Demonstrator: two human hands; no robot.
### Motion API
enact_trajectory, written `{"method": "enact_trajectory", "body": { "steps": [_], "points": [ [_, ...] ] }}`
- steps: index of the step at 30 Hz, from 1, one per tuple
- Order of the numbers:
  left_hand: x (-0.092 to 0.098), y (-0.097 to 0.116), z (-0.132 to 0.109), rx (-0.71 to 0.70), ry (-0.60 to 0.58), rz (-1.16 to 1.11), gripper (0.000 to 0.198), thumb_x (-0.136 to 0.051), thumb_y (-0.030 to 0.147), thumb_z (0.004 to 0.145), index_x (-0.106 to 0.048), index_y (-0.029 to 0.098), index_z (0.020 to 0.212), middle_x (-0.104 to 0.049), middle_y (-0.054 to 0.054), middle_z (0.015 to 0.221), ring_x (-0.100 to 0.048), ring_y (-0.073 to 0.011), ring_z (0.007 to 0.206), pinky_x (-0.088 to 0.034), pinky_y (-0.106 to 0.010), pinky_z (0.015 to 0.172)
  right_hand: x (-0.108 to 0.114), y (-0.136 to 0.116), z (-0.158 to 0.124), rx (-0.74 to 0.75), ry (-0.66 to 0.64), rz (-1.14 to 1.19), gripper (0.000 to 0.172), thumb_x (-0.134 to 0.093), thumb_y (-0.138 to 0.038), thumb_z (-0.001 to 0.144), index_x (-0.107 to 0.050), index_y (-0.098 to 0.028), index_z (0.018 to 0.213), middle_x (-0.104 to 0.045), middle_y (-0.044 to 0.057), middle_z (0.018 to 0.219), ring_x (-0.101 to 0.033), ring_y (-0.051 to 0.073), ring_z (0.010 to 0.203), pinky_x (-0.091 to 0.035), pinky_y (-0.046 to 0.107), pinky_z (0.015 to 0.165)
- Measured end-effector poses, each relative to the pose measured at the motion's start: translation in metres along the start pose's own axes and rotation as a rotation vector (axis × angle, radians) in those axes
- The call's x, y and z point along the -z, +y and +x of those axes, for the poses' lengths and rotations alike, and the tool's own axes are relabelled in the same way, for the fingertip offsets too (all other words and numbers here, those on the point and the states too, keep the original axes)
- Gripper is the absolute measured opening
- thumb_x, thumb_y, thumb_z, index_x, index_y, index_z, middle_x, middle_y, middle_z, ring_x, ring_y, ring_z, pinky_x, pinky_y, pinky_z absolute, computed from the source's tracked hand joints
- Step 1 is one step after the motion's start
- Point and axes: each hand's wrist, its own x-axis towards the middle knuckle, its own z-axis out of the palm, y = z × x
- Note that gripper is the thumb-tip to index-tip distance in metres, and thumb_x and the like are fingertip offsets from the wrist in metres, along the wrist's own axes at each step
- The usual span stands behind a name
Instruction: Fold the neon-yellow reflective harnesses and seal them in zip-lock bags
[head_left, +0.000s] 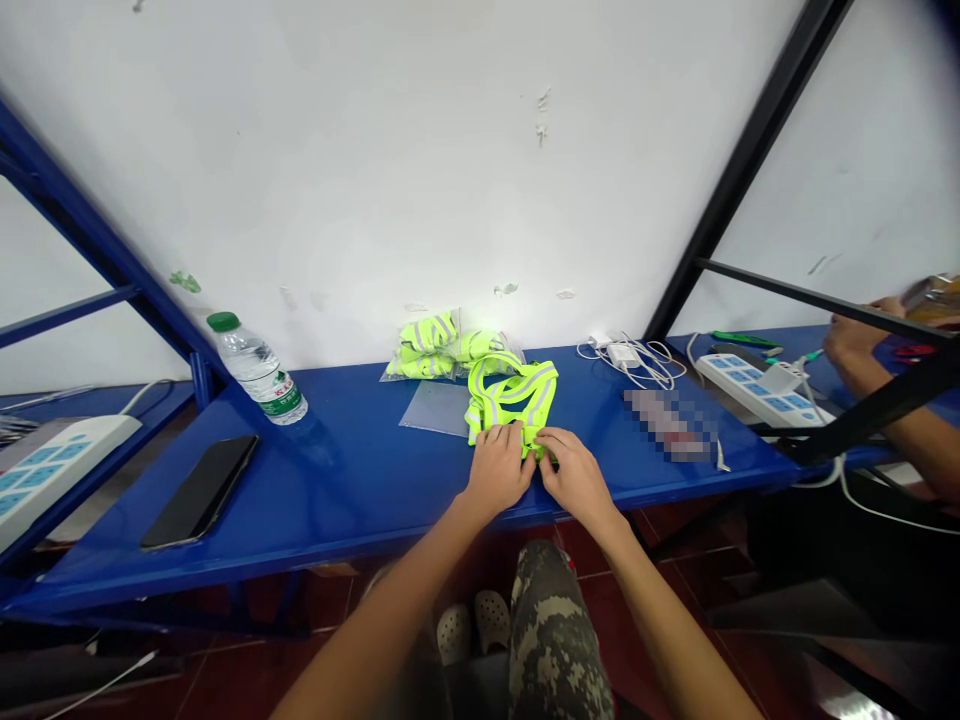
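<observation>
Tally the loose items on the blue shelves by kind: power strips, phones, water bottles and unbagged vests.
White plastic power strips: 2
Black smartphone: 1
Clear plastic water bottle: 1
Unbagged neon-yellow reflective vest: 1
Total: 5
</observation>
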Motion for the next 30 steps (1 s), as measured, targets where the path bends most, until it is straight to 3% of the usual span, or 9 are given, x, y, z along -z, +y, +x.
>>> {"method": "enact_trajectory", "body": {
  "steps": [7, 13, 19, 30],
  "points": [
    [0.006, -0.01, -0.003, -0.084, -0.039, -0.079, 0.05, -0.051, 0.038, 0.088, -0.045, 0.014, 0.131, -0.058, -0.016, 0.126, -0.051, -0.0304, 0.117, -0.038, -0.046, 0.098, 0.014, 0.003, -0.001, 0.05, -0.159, -0.096, 0.029, -0.057, -0.019, 0.083, -0.064, -0.018, 0.111, -0.067, 0.01, 0.116, -0.061, 0.025, 0.11, -0.053, 0.04, 0.09],
    [0.018, -0.016, -0.004, -0.131, -0.104, -0.123, 0.044, -0.049, 0.034, 0.088, -0.048, 0.014, 0.127, -0.059, -0.016, 0.123, -0.05, -0.0301, 0.116, -0.04, -0.046, 0.097, 0.013, 0.007, -0.007, 0.121, -0.195, -0.082, 0.028, -0.053, -0.021, 0.09, -0.062, -0.019, 0.118, -0.066, 0.011, 0.119, -0.063, 0.024, 0.109, -0.054, 0.039, 0.09],
    [0.019, -0.02, -0.003, -0.167, -0.136, -0.171, 0.06, -0.063, 0.042, 0.078, -0.047, 0.014, 0.129, -0.056, -0.017, 0.128, -0.047, -0.0332, 0.118, -0.038, -0.049, 0.101, 0.015, 0.008, -0.01, 0.198, -0.217, -0.107, 0.029, -0.052, -0.022, 0.092, -0.06, -0.015, 0.119, -0.064, 0.012, 0.123, -0.062, 0.025, 0.112, -0.054, 0.04, 0.093],
    [0.016, -0.03, 0.002, -0.158, -0.18, -0.268, 0.047, -0.058, 0.032, 0.088, -0.045, 0.016, 0.131, -0.057, -0.014, 0.129, -0.048, -0.0288, 0.121, -0.038, -0.045, 0.104, 0.018, 0.005, -0.005, 0.192, -0.219, -0.078, 0.032, -0.058, -0.025, 0.089, -0.06, -0.016, 0.12, -0.066, 0.012, 0.122, -0.063, 0.025, 0.112, -0.053, 0.04, 0.094]
  ]
}}
